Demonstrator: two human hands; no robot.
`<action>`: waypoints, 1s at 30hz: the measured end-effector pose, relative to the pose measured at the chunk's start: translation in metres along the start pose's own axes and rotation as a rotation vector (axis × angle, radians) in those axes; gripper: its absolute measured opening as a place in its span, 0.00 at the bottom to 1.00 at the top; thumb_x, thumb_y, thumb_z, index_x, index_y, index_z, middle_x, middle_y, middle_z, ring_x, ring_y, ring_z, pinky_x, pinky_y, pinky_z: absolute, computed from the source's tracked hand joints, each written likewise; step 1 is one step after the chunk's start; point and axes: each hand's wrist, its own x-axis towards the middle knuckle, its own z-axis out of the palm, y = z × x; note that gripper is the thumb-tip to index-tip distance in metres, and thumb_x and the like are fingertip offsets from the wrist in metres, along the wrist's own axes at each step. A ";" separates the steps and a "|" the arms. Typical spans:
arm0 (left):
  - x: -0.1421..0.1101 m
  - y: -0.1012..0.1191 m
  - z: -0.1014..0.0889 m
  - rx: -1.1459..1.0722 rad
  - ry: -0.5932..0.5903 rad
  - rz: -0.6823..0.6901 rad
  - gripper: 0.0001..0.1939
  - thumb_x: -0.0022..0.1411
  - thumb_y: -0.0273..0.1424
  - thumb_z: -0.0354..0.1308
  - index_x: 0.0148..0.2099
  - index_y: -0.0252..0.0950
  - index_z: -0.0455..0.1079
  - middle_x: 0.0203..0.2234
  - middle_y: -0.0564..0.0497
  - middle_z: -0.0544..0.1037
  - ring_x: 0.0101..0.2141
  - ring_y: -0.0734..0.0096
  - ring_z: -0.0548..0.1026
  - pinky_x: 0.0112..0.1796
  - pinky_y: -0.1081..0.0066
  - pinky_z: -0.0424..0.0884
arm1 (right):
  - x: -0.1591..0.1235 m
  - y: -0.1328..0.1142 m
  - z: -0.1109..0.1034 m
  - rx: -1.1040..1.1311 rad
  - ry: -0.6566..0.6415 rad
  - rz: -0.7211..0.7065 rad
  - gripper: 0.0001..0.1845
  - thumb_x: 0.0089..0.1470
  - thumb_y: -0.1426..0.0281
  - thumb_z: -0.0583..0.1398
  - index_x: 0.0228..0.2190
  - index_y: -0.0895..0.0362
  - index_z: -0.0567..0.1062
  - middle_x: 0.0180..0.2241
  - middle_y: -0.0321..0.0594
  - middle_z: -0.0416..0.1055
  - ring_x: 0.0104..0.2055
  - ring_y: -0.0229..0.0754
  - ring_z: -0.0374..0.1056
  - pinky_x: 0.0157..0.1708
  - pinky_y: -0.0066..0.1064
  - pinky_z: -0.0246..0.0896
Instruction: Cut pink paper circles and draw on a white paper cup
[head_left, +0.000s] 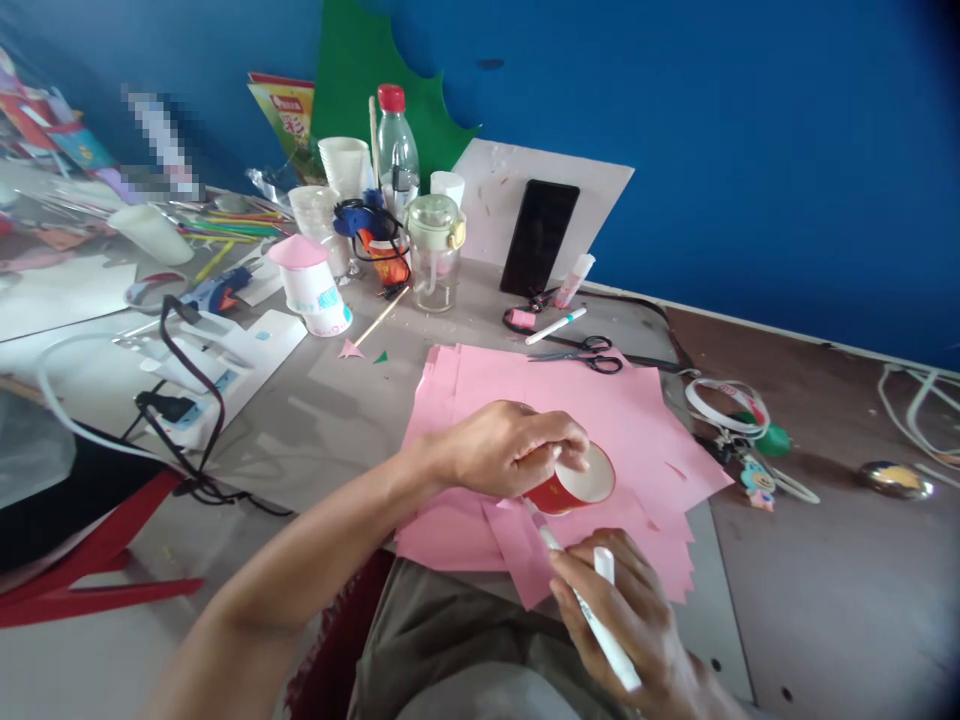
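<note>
My left hand (517, 448) is closed on the rim of a red paper cup (551, 497), its fingers bent over the edge. The cup lies tilted on pink paper (480, 385), its white inside facing up and right. A white marker (609, 640) is gripped in my right hand (637, 610). A white cap (604, 565) sticks up between the fingers of that same hand. The marker's tip end points at the paper by the cup's lower left side; whether it touches anything I cannot tell.
Behind the paper lie black scissors (585, 355), a capped pen (555, 325) and a leaning phone (540, 237). A pink-roofed cup model (311, 285), a jar (435, 265) and a red-capped bottle (396, 145) stand at the back. A power strip (225, 370) with cables is left; a keychain (757, 480) is right.
</note>
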 end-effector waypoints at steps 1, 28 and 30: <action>0.000 0.000 0.000 0.003 -0.008 -0.005 0.16 0.56 0.16 0.45 0.44 0.35 0.64 0.35 0.49 0.81 0.36 0.74 0.79 0.37 0.74 0.72 | 0.000 0.000 0.002 -0.016 0.004 0.010 0.18 0.50 0.82 0.57 0.43 0.58 0.70 0.26 0.42 0.72 0.26 0.43 0.65 0.26 0.36 0.62; 0.000 0.002 0.000 -0.007 -0.018 -0.030 0.16 0.56 0.16 0.45 0.44 0.35 0.63 0.36 0.50 0.81 0.36 0.73 0.78 0.38 0.73 0.72 | 0.014 -0.011 0.033 -0.113 -0.014 0.133 0.14 0.55 0.79 0.56 0.44 0.58 0.68 0.30 0.45 0.74 0.31 0.46 0.68 0.30 0.37 0.60; 0.000 0.002 0.000 -0.011 -0.017 -0.026 0.16 0.56 0.16 0.45 0.44 0.35 0.63 0.36 0.49 0.81 0.36 0.72 0.78 0.37 0.73 0.73 | 0.011 -0.012 0.035 -0.110 -0.013 0.152 0.15 0.55 0.79 0.56 0.45 0.57 0.68 0.31 0.45 0.74 0.32 0.47 0.68 0.31 0.38 0.61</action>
